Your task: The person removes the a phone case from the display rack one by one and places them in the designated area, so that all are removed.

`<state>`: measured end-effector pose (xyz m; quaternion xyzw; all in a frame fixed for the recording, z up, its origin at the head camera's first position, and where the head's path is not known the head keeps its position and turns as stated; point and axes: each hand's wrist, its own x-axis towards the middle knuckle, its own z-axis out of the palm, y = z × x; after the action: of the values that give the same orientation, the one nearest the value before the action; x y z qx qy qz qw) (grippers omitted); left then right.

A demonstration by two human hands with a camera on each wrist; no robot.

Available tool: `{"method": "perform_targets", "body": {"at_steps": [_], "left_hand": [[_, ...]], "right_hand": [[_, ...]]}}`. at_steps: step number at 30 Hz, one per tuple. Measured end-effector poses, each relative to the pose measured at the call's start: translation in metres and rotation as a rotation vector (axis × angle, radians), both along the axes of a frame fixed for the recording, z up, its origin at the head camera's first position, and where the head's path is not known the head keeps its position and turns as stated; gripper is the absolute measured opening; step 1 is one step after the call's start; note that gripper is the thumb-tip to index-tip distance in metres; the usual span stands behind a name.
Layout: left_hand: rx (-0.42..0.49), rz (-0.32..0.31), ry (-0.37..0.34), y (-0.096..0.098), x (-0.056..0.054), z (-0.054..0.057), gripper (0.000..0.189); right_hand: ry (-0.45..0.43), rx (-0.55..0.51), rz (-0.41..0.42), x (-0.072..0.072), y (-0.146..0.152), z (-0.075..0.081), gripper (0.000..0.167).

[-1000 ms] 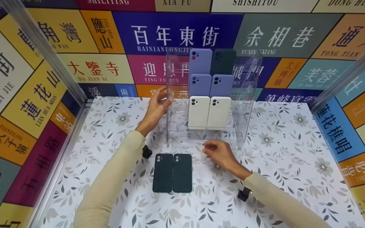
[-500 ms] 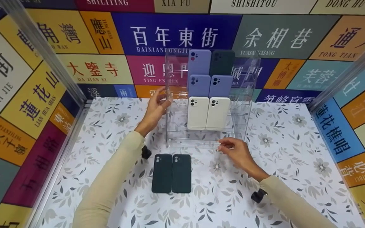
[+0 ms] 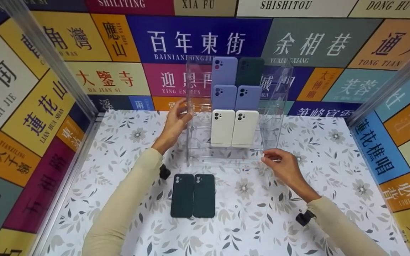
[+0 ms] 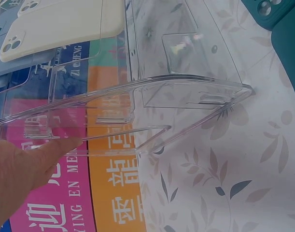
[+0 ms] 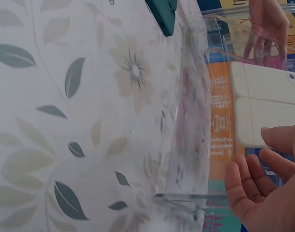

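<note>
A clear acrylic display stand (image 3: 278, 131) bears phone cases in tiers: two cream cases (image 3: 222, 129) lowest, two lilac cases (image 3: 248, 96) in the middle, and a lilac case (image 3: 224, 71) beside a dark green case (image 3: 251, 71) on top. At the stand's left side edge, my left hand (image 3: 174, 122) grips the clear panel; the left wrist view shows part of that hand (image 4: 24, 176) at the panel's edge. By the front right corner is my right hand (image 3: 284, 167), fingers loosely bent, thumb apart from them in the right wrist view, with nothing visible held.
Two dark green phone cases (image 3: 182, 195) lie side by side on the floral tablecloth (image 3: 247, 220), in front of the stand. Behind stands a wall of coloured sign panels (image 3: 198, 32). Metal posts (image 3: 57, 60) rise at both back corners.
My right hand has moved rightward along the stand's front edge to its right corner. The left hand keeps its place on the stand, and the cases have not moved.
</note>
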<state>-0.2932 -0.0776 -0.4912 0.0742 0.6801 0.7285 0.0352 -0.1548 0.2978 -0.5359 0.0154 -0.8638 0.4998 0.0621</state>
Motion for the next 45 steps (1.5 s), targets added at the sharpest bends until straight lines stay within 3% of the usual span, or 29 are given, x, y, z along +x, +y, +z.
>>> {"method": "perform_targets", "body": {"at_steps": [16,29,45], "left_hand": [[-0.008,-0.002,-0.014,-0.001,0.0,0.0,0.066],[0.001,0.001,-0.013,0.0,0.0,0.0,0.066],[0.02,0.009,-0.017,0.002,-0.001,0.0,0.066]], "right_hand": [[0.127,0.057,0.055,-0.009,0.017,0.036,0.027],[0.209,0.146,0.09,-0.038,0.009,0.066,0.028],[0.278,0.176,0.139,-0.071,-0.011,0.088,0.033]]}}
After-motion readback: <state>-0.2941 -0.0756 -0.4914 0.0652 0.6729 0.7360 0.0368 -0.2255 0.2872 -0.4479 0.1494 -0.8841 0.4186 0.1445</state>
